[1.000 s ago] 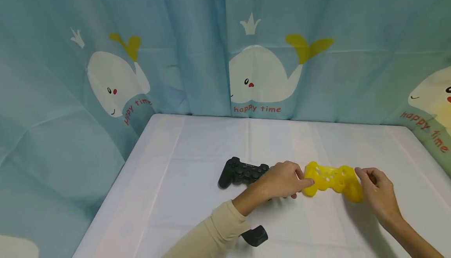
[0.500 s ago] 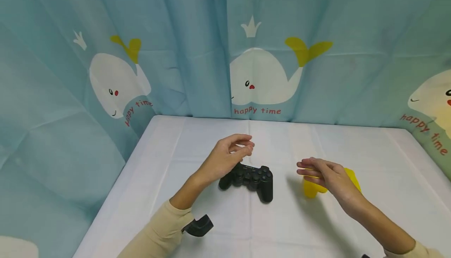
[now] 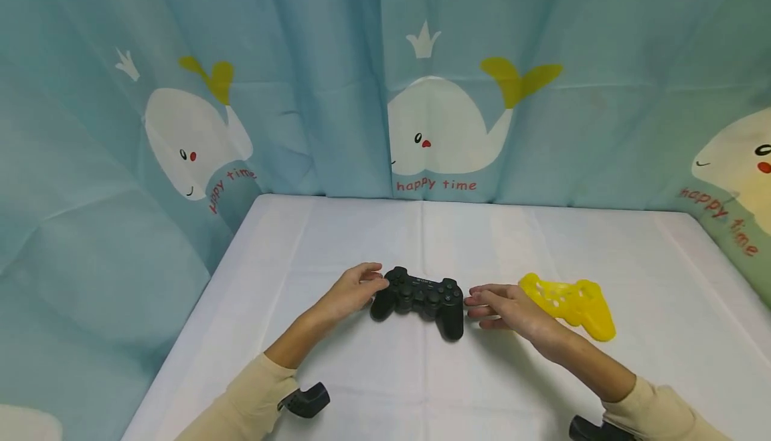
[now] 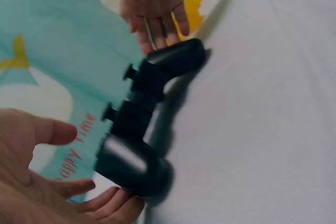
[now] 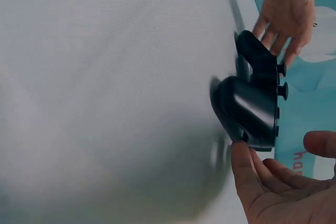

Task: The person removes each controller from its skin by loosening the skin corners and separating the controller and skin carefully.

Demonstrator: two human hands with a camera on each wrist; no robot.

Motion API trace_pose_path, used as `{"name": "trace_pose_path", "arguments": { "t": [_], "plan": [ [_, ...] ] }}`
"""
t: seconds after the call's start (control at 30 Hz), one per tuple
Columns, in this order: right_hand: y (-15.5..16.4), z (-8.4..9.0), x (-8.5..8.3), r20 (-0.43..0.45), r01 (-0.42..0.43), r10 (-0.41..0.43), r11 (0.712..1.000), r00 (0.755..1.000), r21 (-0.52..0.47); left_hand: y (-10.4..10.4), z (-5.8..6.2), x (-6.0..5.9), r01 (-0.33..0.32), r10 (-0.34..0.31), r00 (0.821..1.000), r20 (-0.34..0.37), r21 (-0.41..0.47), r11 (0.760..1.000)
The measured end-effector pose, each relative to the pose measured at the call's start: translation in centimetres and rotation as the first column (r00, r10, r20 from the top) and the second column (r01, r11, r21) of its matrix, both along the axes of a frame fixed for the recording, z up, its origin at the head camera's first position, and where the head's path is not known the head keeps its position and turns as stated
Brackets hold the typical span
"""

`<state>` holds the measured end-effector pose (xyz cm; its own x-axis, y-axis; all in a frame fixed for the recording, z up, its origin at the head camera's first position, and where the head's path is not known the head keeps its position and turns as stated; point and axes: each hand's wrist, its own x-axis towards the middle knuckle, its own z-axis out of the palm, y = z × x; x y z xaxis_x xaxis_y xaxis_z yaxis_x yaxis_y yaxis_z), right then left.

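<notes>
A black game controller (image 3: 421, 297) lies on the white table, its sticks facing up. At its left end is my left hand (image 3: 354, 292), fingers extended and thumb apart; in the left wrist view its fingertips (image 4: 123, 203) come up to the controller's grip. My right hand (image 3: 506, 308) is at the other end with fingers loosely stretched; in the right wrist view its fingertips (image 5: 242, 153) are close to or touching the controller. Neither hand has curled round it. A yellow controller cover (image 3: 575, 304) with holes lies flat to the right, partly behind my right hand.
The table (image 3: 361, 227) has a white cloth. A blue curtain (image 3: 325, 93) with white whales hangs along its back and left side. Black wrist devices (image 3: 305, 401) hang below both sleeves.
Both hands have left the yellow cover, which now lies flat on the table. My left hand has moved left and lowered beside the black controller; my right hand has moved left to its other end.
</notes>
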<state>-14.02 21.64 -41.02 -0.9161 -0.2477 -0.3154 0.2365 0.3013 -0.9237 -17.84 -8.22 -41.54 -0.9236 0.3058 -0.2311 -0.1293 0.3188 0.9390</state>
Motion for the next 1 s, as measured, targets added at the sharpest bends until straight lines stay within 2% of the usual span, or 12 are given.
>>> {"name": "trace_pose_path", "arguments": {
  "t": [0.13,0.4,0.6,1.0],
  "plan": [
    [-1.2,-0.6,-0.6,0.023,0.018,-0.018,1.000,1.000,0.026,-0.2,-1.0,-0.4,0.029,-0.035,0.996,0.082,0.065,0.997],
    [-1.8,-1.6,-1.0,0.026,0.081,-0.082,0.995,0.996,0.065,-0.5,-1.9,-0.7,0.014,-0.018,0.995,0.095,0.040,0.999],
    [-1.5,-1.5,-1.1,0.017,0.071,-0.072,0.996,0.997,0.051,-0.4,-2.0,-0.5,0.008,-0.012,0.997,0.080,0.046,0.999],
    [-0.2,-1.5,-1.7,0.013,0.076,-0.077,0.994,0.997,0.082,0.9,-2.3,-0.4,0.024,-0.037,0.995,0.095,0.130,0.991]
  ]
}}
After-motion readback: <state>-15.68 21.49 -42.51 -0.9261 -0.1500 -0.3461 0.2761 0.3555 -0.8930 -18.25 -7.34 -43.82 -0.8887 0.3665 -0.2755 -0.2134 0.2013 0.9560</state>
